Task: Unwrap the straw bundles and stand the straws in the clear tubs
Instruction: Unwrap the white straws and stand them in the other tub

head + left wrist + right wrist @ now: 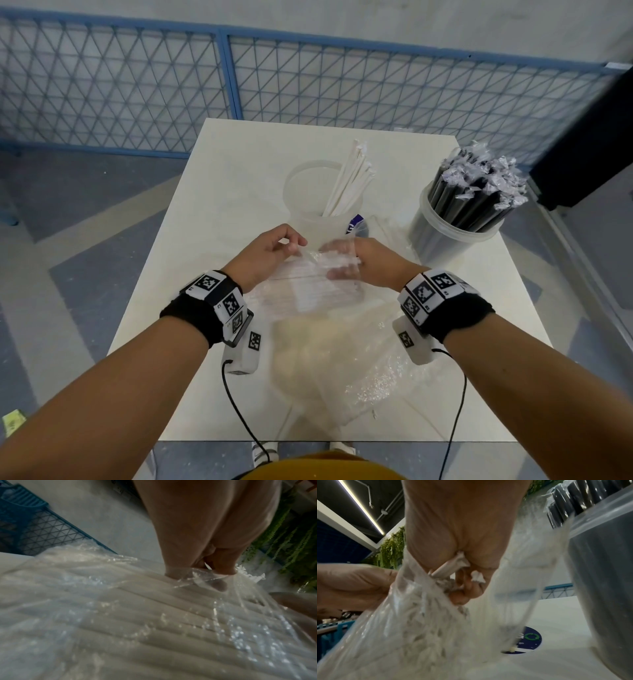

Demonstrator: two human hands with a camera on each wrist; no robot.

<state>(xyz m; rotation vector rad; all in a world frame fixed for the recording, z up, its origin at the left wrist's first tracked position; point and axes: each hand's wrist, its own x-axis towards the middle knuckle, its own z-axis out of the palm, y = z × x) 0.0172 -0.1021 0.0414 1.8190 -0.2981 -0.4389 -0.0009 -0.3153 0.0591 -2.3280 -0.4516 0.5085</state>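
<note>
A clear plastic bag of white straws [308, 291] lies tilted over the middle of the table. My left hand [293, 245] pinches the bag's open edge between thumb and fingers [221, 566]. My right hand [346, 263] reaches inside the bag's mouth, its fingers [465, 588] curled round the ends of several white straws [447, 568]. Behind the hands stands a clear tub [308, 192] with a few white straws [349, 174] leaning in it. A second clear tub [445, 233] at the right is full of black straws [479, 192].
An empty crumpled clear wrapper [363, 373] lies on the white table [191, 240] near its front edge. A dark blue round label [358, 224] lies between the tubs. A blue mesh fence [137, 89] runs behind the table.
</note>
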